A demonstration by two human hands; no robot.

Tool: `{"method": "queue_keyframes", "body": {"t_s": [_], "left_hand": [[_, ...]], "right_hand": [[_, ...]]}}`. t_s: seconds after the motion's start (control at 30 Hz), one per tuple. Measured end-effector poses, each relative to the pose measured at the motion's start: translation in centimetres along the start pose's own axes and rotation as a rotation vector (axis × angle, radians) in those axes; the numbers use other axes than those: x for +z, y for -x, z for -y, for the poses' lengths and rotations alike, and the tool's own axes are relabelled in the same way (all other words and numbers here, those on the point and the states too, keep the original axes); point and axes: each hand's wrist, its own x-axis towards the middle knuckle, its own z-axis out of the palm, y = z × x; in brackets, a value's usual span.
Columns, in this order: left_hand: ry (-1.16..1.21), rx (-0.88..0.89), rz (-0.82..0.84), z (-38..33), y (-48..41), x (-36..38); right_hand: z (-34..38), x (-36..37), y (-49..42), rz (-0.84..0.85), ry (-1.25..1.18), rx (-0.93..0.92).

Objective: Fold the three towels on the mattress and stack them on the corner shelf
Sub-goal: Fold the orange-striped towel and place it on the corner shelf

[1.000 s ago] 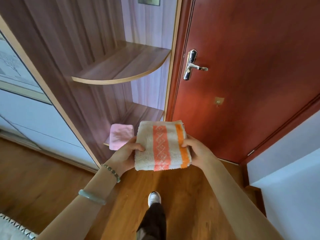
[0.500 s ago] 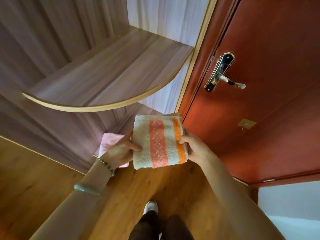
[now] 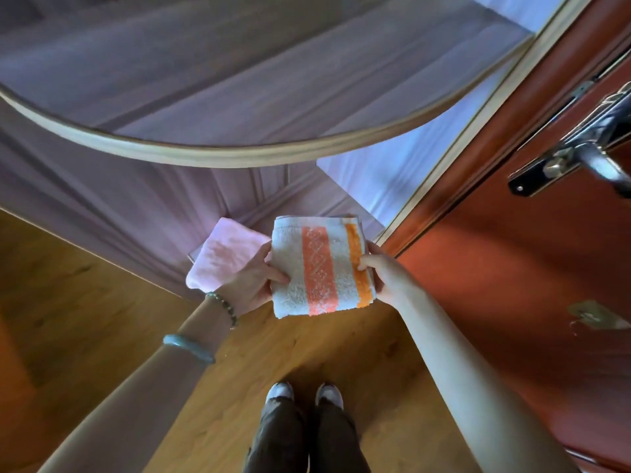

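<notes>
A folded cream towel with orange stripes hangs in the air at the front of the lower corner shelf. My left hand grips its left edge, thumb on top. My right hand grips its right edge the same way. A folded pink towel lies on the left part of that lower shelf, partly behind my left hand. The third towel and the mattress are out of view.
An upper rounded shelf juts out above the lower one, close to my head. A red door with a metal handle stands at the right. Wooden floor and my two feet are below.
I have stepped closer to the corner shelves and my view has tilted down. The striped towel has moved forward with both hands, toward the lower shelf beside the pink towel.
</notes>
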Motion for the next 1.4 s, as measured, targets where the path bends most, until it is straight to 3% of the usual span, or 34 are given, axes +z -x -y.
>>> {"method": "queue_keyframes", "body": {"t_s": [0.1, 0.2, 0.37, 0.6, 0.7, 0.83, 0.93, 1.0, 1.1, 1.2, 1.4], "left_hand": [[0.001, 0.034, -0.084, 1.7, -3.9, -1.2], [-0.147, 0.102, -0.158, 1.9, -6.6, -1.7], [-0.232, 0.223, -0.115, -0.5, -12.4, -3.8], [-0.68, 0.319, -0.618, -1.1, -21.5, -6.6], [-1.145, 0.445, -0.751, 0.2, -23.2, -7.3], [-1.8, 0.487, -0.631, 1.2, -23.7, -8.1], [-2.116, 0.347, -0.54, 1.9, -24.3, -8.3], [-2.234, 0.209, -0.496, 2.8, -24.6, -8.3], [-2.27, 0.176, -0.555, 3.3, -25.5, -8.4], [-2.237, 0.153, -0.548, 2.4, -25.0, -7.9], [-1.946, 0.237, -0.487, -0.4, -17.2, -6.5]], "right_hand": [[-0.8, -0.4, -3.3, 0.085, -0.152, -0.054], [-0.7, -0.6, -7.4, 0.057, -0.108, -0.088], [1.1, -0.7, -14.7, 0.04, -0.075, -0.166], [1.3, 0.4, -23.7, -0.071, -0.009, -0.379], [-0.2, 0.9, -26.0, -0.187, 0.316, -0.512], [-1.6, 1.2, -27.4, -0.434, 0.929, -0.796], [-2.2, 1.9, -27.6, -0.328, 1.327, -0.863], [-3.7, 2.3, -28.2, -0.238, 1.491, -0.796], [-4.5, 2.0, -28.9, -0.232, 1.51, -0.679], [-3.2, 2.1, -28.1, -0.193, 1.555, -0.68], [1.7, 2.4, -18.6, -0.077, 1.362, -0.646]]}}
